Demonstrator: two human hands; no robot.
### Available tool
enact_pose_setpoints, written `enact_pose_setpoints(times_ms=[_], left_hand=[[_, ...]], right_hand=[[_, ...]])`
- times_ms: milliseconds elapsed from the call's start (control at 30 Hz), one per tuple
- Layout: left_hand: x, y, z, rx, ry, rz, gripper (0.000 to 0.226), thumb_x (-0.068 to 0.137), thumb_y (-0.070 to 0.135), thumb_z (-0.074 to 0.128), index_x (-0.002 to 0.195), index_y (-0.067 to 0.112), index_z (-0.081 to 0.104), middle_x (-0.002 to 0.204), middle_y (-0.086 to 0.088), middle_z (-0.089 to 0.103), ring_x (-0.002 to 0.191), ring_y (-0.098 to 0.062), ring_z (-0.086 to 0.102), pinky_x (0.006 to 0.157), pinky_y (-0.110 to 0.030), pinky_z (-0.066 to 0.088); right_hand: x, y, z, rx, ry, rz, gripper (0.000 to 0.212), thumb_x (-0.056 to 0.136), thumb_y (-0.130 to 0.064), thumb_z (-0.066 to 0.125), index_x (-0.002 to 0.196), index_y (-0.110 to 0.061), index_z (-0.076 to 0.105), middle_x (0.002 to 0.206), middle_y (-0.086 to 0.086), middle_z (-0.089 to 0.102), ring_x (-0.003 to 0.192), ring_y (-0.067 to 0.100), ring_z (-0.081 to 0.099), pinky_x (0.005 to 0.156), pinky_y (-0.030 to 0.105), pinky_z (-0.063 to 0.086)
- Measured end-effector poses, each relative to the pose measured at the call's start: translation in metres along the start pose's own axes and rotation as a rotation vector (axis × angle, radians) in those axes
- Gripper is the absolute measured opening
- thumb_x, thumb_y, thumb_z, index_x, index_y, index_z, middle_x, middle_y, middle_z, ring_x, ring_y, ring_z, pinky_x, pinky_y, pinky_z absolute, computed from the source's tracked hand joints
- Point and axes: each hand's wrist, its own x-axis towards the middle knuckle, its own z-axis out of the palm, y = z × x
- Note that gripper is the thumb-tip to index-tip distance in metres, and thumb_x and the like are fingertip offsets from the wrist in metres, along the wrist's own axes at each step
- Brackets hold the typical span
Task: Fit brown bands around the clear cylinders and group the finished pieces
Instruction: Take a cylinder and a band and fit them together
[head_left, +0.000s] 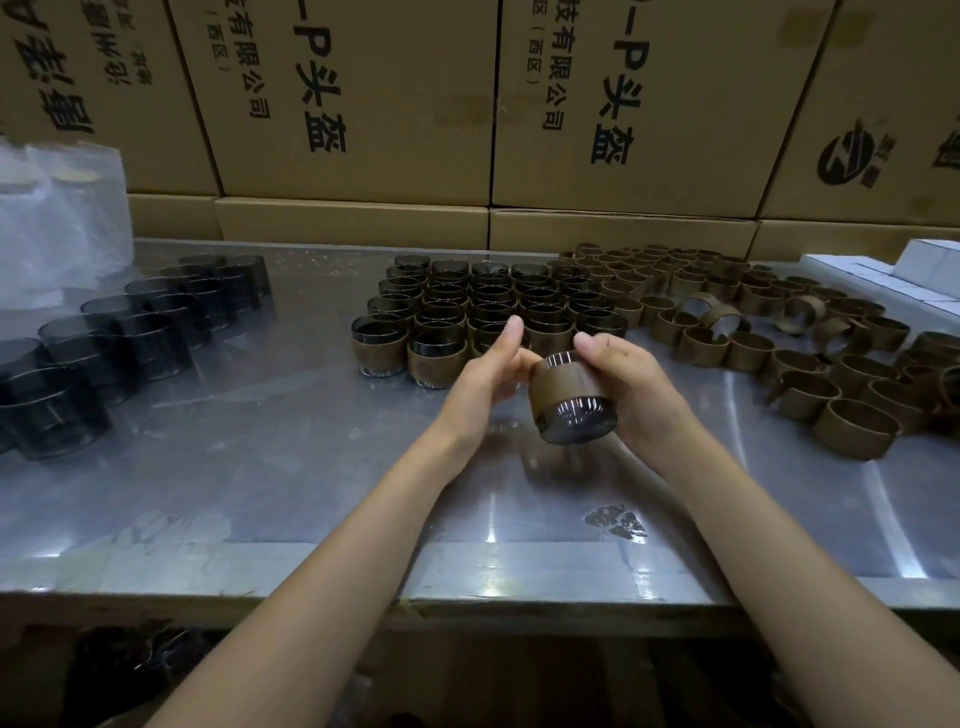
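The fingers of the right hand (631, 384) curl round a glass cup (571, 397), and the left hand (493, 366) pinches its far side with the thumb sticking up. The cup is tipped on its side in the air, above the metal table (260, 493), with its bottom facing the person. A brown band (558, 384) is already round its middle. To do this step well, the person should probably push the band on evenly with both thumbs until it sits straight. Just behind the hands stands the group of finished cups (467, 312) in neat rows, so this one likely goes at the front edge. Plain cups (130, 332) wait on the left, and loose bands (779, 338) lie on the right.
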Motion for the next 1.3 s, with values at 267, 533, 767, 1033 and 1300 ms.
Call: enact_pose_setpoints(times_ms=[267, 533, 767, 1033, 1300], left_hand=[[0.008, -0.025, -0.006, 0.821, 0.173, 0.464, 0.024, 0.086, 0.035, 0.067, 0.095, 0.014, 0.063, 0.103, 0.002, 0.055, 0.102, -0.012, 0.044, 0.088, -0.019, 0.033], [0.006, -0.026, -0.011, 0.982, 0.260, 0.390, 0.045, 0.084, 0.031, 0.070, 0.126, 0.021, 0.056, 0.138, 0.001, 0.042, 0.132, -0.017, 0.031, 0.110, -0.033, 0.026], [0.008, -0.027, -0.037, 0.994, 0.733, -0.037, 0.106, 0.075, 0.047, 0.076, 0.152, 0.028, 0.006, 0.158, -0.011, -0.016, 0.143, -0.043, -0.014, 0.114, -0.056, -0.003], [0.022, -0.042, -0.042, 0.998, 0.626, -0.222, 0.123, 0.070, 0.068, 0.068, 0.150, 0.028, -0.016, 0.152, -0.014, -0.035, 0.139, -0.048, -0.022, 0.113, -0.058, -0.005], [0.032, -0.049, -0.047, 1.045, 0.571, -0.219, 0.124, 0.069, 0.073, 0.063, 0.149, 0.026, -0.021, 0.154, -0.015, -0.031, 0.141, -0.051, -0.014, 0.114, -0.059, 0.005]], right_hand=[[0.004, 0.009, -0.010, -0.629, 0.112, -0.311, 0.016, 0.083, -0.019, 0.072, 0.071, -0.015, 0.062, 0.074, -0.006, 0.060, 0.077, 0.009, 0.058, 0.075, 0.026, 0.047], [0.013, 0.020, -0.022, -0.873, 0.189, -0.248, 0.016, 0.080, -0.033, 0.074, 0.071, -0.031, 0.060, 0.099, -0.009, 0.042, 0.091, -0.002, 0.050, 0.078, 0.006, 0.038], [0.020, 0.032, -0.021, -1.000, 0.322, -0.264, 0.024, 0.079, -0.054, 0.067, 0.082, -0.030, 0.061, 0.100, -0.011, 0.046, 0.084, 0.005, 0.056, 0.070, 0.017, 0.043], [0.038, 0.040, -0.021, -1.270, 0.353, -0.245, 0.041, 0.080, -0.058, 0.065, 0.103, -0.025, 0.055, 0.117, -0.005, 0.045, 0.090, 0.014, 0.055, 0.068, 0.030, 0.045], [0.048, 0.043, -0.021, -1.343, 0.362, -0.227, 0.045, 0.082, -0.058, 0.062, 0.109, -0.024, 0.053, 0.125, -0.003, 0.043, 0.096, 0.020, 0.058, 0.068, 0.030, 0.045]])
